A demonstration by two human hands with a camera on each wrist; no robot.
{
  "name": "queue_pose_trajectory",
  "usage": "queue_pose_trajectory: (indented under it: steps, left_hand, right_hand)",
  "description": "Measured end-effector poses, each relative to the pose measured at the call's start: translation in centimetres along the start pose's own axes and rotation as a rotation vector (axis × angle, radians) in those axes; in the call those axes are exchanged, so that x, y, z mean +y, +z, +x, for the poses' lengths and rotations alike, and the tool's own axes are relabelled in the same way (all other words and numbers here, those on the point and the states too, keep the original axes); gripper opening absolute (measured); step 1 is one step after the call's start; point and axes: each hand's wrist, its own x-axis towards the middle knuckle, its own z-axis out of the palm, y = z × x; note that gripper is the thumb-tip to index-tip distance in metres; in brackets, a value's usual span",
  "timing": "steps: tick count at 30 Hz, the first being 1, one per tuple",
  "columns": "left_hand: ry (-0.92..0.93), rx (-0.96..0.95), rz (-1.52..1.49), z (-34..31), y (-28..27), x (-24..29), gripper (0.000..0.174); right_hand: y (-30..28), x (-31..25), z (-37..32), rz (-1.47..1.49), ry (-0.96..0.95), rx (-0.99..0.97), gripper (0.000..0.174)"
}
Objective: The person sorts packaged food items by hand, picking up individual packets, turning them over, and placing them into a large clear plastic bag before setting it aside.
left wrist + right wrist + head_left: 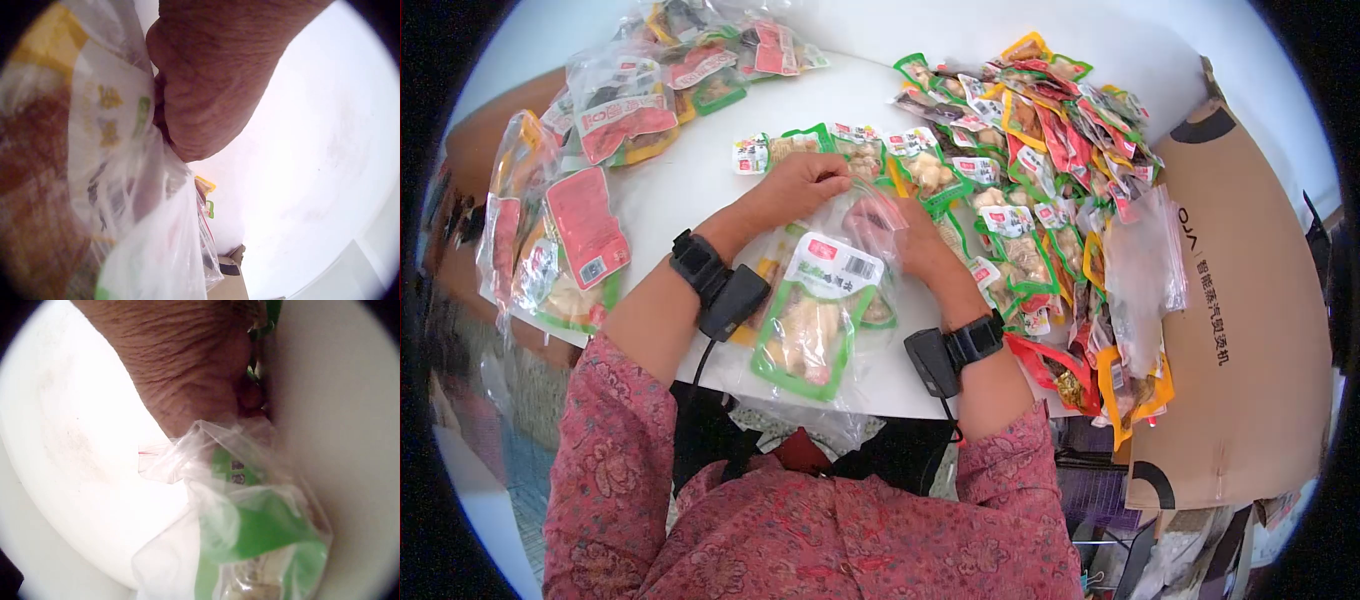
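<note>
A clear zip bag (855, 345) stands in front of me at the table's near side, holding several food packets. Foremost in it is a green-edged packet (805, 325) with a white label and pale pieces. My left hand (805, 188) has its fingers curled and grips the bag's top edge. Clear plastic lies over part of my right hand (885, 228), whose curled fingers hold the bag's mouth from the other side; the fingertips are hidden. In the right wrist view the plastic bunches below my knuckles. A yellow-edged packet (47, 47) shows through the bag in the left wrist view.
Loose food packets (1040, 140) pile up at the right, with empty-looking clear bags (1145, 270) on their near end. Filled bags (615, 110) stand at the left and back left. A row of green-edged packets (800, 145) lies behind my hands. A cardboard box (1240, 330) flanks the right side.
</note>
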Motion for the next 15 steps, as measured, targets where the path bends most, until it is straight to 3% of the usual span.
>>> queue_pose_trajectory:
  steps: [3,10,13,15]
  left_hand:
    - [0.092,0.029,0.058,0.3,0.1,-0.8,0.013]
    - [0.078,0.047,0.076,0.2,0.1,-1.1,0.013]
    - [0.075,0.046,0.086,0.3,0.0,-1.2,0.013]
    - [0.064,0.057,0.082,0.2,0.1,-1.1,0.014]
  right_hand:
    - [0.0,-0.1,0.0,0.05,0.002,0.021,0.026]
    - [-0.7,-0.8,0.2,0.132,0.07,0.017,0.022]
    - [-3.1,-1.0,0.9,-0.023,-0.055,-0.103,0.022]
    - [-5.4,-0.9,2.1,-0.17,0.091,-0.014,0.022]
